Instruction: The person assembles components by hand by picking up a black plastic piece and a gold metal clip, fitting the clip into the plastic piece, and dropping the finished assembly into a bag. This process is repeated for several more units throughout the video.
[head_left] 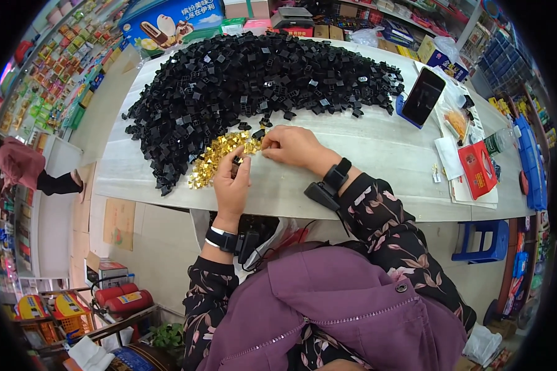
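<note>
A large heap of small black square plastic pieces covers the far half of the white table. Against its near edge lies a smaller pile of shiny gold metal pieces. At the pile's right side, my left hand pinches what looks like a small black plastic piece between thumb and forefinger. My right hand is just right of the gold pieces, its fingers curled and pressed together. Whatever is between those fingertips is hidden or too small to name. Both wrists wear black strapped devices.
To the right, a phone leans on a blue stand. Beyond it lie a red package, a plastic bottle and papers. A blue stool stands below the table's right end. Another person is far left, by the shelves.
</note>
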A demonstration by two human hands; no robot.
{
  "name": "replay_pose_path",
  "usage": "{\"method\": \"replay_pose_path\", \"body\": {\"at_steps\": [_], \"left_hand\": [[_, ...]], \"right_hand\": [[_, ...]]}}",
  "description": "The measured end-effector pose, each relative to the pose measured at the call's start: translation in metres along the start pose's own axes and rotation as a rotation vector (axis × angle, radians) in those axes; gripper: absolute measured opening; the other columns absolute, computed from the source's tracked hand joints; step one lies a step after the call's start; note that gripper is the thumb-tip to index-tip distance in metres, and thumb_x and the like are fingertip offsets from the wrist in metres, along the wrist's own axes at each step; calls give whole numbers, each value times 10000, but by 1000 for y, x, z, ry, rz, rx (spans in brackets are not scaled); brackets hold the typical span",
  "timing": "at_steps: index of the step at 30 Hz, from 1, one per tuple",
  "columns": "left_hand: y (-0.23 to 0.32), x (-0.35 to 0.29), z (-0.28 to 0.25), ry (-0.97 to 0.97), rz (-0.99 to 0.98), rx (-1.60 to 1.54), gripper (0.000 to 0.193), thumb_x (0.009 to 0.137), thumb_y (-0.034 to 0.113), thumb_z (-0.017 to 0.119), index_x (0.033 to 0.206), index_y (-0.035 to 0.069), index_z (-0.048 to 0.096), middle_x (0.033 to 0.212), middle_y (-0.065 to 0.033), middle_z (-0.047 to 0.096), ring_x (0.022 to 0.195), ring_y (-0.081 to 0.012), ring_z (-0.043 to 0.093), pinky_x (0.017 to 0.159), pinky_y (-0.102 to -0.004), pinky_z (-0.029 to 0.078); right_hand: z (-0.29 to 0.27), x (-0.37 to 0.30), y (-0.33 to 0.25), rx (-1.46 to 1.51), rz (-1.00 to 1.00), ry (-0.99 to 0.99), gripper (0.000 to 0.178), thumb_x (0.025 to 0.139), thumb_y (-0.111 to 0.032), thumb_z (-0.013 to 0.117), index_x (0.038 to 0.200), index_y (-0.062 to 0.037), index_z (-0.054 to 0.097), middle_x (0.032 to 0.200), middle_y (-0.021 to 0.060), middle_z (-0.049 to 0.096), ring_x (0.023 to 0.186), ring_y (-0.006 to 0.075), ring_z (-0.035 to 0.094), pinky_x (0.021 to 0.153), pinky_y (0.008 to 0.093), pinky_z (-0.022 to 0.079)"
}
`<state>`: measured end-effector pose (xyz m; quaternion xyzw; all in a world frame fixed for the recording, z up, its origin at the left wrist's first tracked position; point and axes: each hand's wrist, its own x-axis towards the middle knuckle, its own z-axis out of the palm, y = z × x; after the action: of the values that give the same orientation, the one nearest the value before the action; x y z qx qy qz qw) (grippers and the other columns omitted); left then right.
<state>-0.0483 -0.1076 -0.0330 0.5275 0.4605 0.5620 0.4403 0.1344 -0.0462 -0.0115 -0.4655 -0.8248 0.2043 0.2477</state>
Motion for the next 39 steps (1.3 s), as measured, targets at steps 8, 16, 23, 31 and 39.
{"method": "replay_pose_path", "body": {"at_steps": [8,16,23,31,39], "left_hand": [[0,-3,6,-9,79,-54,280,878,97,593,1150,46,550,858,-16,593,550,-21,475,484,-176,391],[0,-3,7,-112,72,211,246,887,57,561,1133,44,575,833,4,604,605,-19,493,492,-163,404],[-8,-1,7,-94,173,386,253,847,46,585,1099,25,599,833,-80,626,630,-136,563,578,-254,442],[-1,-5,10,-123,141,335,245,843,37,575,1087,22,589,909,-114,638,776,-200,625,669,-294,479],[-6,-1,7,-120,557,513,230,893,42,530,1119,20,572,904,-56,641,638,-80,577,554,-210,458]], "right_hand": [[-1,0,9,536,171,-67,177,810,-241,668,881,-80,647,755,-1,615,659,80,566,607,224,459],[-8,-7,-8,1016,293,-272,172,850,-247,634,844,-75,625,763,-33,596,664,43,548,604,189,452],[-3,-8,-5,1037,323,-328,159,836,-233,631,830,-76,609,782,-3,622,662,56,557,592,190,463],[-11,-9,-4,841,361,-335,222,823,-286,675,801,-79,598,729,-12,605,635,52,546,561,183,443],[-6,-7,-3,983,238,-393,267,836,-329,669,794,-75,598,719,-25,599,631,41,537,531,187,422]]}}
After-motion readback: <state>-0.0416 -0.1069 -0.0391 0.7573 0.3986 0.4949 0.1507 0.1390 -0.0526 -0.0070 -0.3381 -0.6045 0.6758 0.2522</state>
